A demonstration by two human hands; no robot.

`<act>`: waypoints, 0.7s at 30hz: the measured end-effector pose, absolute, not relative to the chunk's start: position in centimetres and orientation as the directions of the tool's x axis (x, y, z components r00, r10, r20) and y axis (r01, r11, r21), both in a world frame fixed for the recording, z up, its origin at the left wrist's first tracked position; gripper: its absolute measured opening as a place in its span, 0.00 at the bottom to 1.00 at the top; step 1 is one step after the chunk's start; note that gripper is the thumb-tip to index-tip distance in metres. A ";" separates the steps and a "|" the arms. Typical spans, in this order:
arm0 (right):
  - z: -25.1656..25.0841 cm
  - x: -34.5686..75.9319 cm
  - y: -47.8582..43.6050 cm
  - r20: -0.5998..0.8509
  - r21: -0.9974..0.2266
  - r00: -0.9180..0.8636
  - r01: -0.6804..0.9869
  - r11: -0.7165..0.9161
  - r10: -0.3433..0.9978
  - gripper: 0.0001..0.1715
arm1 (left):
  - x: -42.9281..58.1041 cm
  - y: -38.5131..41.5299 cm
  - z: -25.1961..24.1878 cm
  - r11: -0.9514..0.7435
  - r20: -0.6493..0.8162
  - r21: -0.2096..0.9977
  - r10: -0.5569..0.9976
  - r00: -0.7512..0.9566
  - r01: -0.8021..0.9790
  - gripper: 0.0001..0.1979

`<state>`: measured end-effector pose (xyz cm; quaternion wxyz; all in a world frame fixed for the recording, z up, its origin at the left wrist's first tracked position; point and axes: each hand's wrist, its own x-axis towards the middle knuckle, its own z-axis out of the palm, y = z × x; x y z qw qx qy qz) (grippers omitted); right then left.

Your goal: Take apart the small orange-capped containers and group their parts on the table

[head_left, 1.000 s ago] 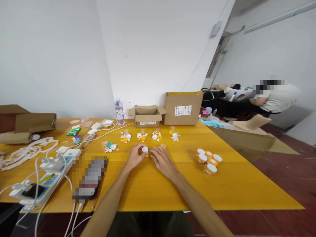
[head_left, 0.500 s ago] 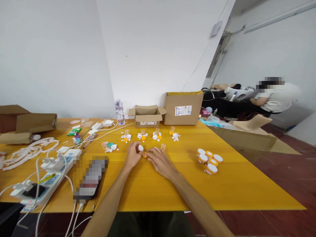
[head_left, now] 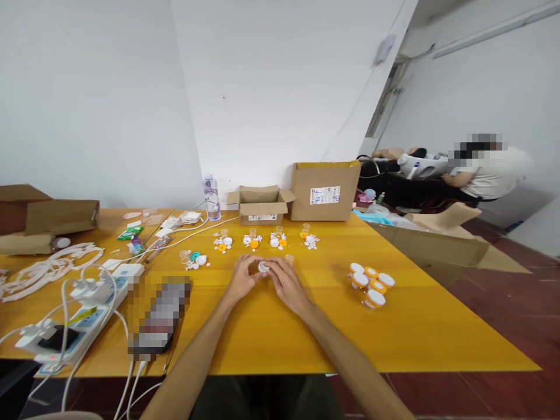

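Your left hand [head_left: 240, 281] has its thumb and fingers closed on a small white round part [head_left: 263, 266] between your two hands. Your right hand [head_left: 287, 286] has bent fingers against its other side; whether they grip cannot be told. A clear cup [head_left: 289, 258] stands just beyond them. Farther out on the surface [head_left: 271, 344], loose white and orange parts [head_left: 254, 244] lie near an open cardboard box [head_left: 261, 210]; white-and-orange capped pieces [head_left: 377, 286] cluster to your right.

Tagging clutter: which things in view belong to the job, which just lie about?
Likely the job:
- white round part between left hand and right hand
- clear cup
- orange-and-white round pieces

Seemingly lying about:
- bottle
- power strip
- green packet
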<state>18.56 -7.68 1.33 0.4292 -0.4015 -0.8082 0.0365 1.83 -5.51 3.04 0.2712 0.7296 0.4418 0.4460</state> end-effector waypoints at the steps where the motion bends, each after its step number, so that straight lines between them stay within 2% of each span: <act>1: 1.1 18.6 -7.5 0.664 -0.393 -0.324 0.617 0.682 0.674 0.19 | 1.9 -5.6 3.0 -0.456 0.400 0.783 0.890 0.219 0.424 0.11; 6: 0.4 18.8 -7.2 0.623 -0.283 -0.363 0.721 0.632 0.693 0.19 | 2.1 -5.8 2.9 -0.410 0.337 0.741 0.912 0.233 0.532 0.14; 11: 0.4 18.9 -7.5 0.586 -0.188 -0.365 0.808 0.559 0.724 0.18 | 1.6 -6.1 2.9 -0.416 0.320 0.713 0.909 0.265 0.564 0.19; 15: 0.6 18.8 -7.7 0.575 -0.168 -0.370 0.820 0.548 0.730 0.20 | 1.2 -6.3 3.0 -0.433 0.319 0.674 0.901 0.293 0.598 0.18; 21: 0.9 18.5 -7.8 0.605 -0.187 -0.342 0.816 0.546 0.719 0.15 | 1.3 -6.3 2.8 -0.446 0.320 0.658 0.895 0.310 0.607 0.17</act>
